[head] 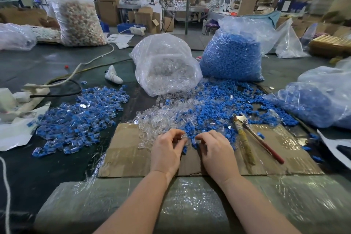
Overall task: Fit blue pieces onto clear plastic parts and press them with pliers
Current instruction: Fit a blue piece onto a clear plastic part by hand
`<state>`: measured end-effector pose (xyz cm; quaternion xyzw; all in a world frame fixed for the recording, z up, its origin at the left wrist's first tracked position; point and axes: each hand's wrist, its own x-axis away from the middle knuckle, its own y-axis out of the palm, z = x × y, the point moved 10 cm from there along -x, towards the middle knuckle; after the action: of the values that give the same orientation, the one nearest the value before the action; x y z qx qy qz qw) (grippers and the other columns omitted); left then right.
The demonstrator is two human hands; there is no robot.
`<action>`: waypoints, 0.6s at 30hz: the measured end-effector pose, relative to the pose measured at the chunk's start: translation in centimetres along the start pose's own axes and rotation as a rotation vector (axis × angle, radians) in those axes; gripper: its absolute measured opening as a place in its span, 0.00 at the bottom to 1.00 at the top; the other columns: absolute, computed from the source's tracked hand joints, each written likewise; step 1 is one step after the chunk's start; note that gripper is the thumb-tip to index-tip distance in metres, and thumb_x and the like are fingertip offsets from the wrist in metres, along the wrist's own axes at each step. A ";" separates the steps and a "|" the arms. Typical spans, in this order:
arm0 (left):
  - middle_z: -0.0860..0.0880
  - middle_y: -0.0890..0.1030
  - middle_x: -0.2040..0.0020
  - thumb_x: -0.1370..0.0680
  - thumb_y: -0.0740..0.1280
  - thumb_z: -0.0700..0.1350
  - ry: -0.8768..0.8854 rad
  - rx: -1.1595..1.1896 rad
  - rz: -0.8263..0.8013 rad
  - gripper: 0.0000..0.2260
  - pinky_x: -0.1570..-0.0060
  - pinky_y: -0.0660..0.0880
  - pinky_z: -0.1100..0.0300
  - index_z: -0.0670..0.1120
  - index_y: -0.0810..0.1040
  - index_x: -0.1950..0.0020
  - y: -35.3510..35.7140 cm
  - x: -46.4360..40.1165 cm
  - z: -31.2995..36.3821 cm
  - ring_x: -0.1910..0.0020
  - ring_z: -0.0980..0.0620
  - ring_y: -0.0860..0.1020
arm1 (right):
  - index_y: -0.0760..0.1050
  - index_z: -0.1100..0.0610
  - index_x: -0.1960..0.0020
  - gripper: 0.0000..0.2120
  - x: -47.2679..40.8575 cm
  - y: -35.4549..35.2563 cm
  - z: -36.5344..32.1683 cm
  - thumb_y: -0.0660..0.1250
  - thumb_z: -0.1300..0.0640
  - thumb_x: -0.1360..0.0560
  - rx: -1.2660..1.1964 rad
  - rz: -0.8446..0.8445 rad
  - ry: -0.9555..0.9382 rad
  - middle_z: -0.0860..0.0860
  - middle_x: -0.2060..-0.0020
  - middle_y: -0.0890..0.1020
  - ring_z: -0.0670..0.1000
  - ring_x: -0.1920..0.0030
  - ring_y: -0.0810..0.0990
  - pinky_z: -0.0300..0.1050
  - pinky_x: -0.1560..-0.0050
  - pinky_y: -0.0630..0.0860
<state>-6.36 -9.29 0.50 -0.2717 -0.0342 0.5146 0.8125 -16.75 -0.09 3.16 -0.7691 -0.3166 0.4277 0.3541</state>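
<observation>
Far left on the dark tabletop: heap of finished blue-and-clear assemblies (79,118), well apart from both hands. Centre, at the far edge of the cardboard sheet (129,157): loose clear plastic parts (159,119) spilling from a clear bag (165,64). Left hand (167,150) at the near fringe of that spill, fingers curled, pinching one clear part (183,136) between thumb and fingertips. Right hand (214,148) just beside it, fingers curled down into the loose blue pieces (218,104); likely pinching one, too blurred to tell. Hands close together, fingertips nearly meeting over the cardboard's far middle. Probably the fitting step, blue onto clear. Pliers (252,135) lying untouched just right of the right hand, long axis running from the far edge toward the near right corner, jaws away, red handle nearest. Right hand clearly the closer one for the pick-up. Far right: bags of blue pieces (231,57).
</observation>
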 end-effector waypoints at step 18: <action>0.57 0.79 0.61 0.27 0.71 0.42 -0.002 0.109 -0.013 0.10 0.59 0.73 0.75 0.57 0.74 0.58 -0.2 0.2 0.2 0.60 0.62 0.77 | 0.78 0.61 0.55 0.13 0.2 -0.6 -0.9 0.69 0.73 0.37 0.057 0.084 -0.033 0.55 0.62 0.79 0.57 0.62 0.78 0.50 0.61 0.78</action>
<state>-6.24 -9.10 0.74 -0.2264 -0.0084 0.5107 0.8294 -15.98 0.16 3.85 -0.7641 -0.2775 0.4638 0.3522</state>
